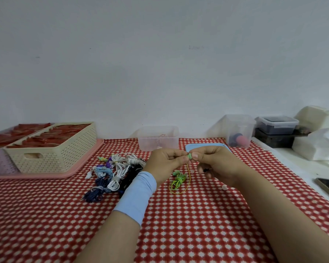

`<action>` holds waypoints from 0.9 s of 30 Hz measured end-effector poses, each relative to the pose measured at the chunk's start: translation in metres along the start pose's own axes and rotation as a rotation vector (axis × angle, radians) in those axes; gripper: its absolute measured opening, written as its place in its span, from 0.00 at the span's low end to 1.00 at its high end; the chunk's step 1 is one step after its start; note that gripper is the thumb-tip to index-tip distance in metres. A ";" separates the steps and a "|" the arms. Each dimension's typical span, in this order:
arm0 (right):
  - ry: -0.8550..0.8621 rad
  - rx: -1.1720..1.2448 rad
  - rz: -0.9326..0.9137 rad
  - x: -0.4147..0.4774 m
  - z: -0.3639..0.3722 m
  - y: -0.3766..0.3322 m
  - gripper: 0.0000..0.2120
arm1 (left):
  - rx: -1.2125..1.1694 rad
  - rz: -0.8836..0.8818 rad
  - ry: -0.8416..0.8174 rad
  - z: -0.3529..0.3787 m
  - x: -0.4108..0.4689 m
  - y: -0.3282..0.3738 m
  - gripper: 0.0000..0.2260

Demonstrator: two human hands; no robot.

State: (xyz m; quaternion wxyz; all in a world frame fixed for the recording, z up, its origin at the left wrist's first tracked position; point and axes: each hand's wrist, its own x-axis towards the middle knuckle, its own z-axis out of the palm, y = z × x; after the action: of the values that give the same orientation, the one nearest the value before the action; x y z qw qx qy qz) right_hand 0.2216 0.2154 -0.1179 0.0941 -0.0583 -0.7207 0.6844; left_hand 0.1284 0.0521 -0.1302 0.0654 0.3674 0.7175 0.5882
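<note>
Hands meet just above the red-checked tablecloth point(179, 224). The left hand point(164, 163) and the right hand point(216, 163) each pinch the same green earbud point(190, 157) between thumb and forefinger, one from either side. The other fingers are curled in loosely. From the earbud a yellow-green cable point(188, 173) drops to a small coil point(177, 183) lying on the cloth right under the hands. A pale blue sleeve point(137, 194) covers the left wrist. Left of it lies a heap of bundled earphones point(114, 173) (white, blue and black ones). A cream basket point(53, 158) stands farther left. Behind the hands are a clear tub point(158, 143) and a blue lid point(207, 146).
</note>
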 end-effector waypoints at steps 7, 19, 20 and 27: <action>0.025 0.035 0.028 0.002 -0.001 0.004 0.10 | -0.026 -0.030 -0.048 0.001 0.000 0.000 0.05; 0.123 -0.305 -0.182 -0.007 0.007 -0.010 0.05 | 0.002 -0.080 0.071 -0.001 0.003 -0.001 0.05; 0.130 -0.326 -0.184 -0.007 0.006 -0.009 0.05 | 0.020 -0.075 0.059 -0.001 0.003 -0.002 0.06; 0.150 -0.403 -0.223 -0.008 0.005 -0.010 0.04 | 0.091 -0.042 0.058 -0.001 0.000 0.004 0.07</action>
State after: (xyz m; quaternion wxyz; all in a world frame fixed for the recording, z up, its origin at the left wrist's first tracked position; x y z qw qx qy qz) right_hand 0.2287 0.2084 -0.1085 0.2087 -0.0466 -0.8356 0.5060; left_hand 0.1298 0.0512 -0.1261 0.0402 0.3379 0.7526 0.5637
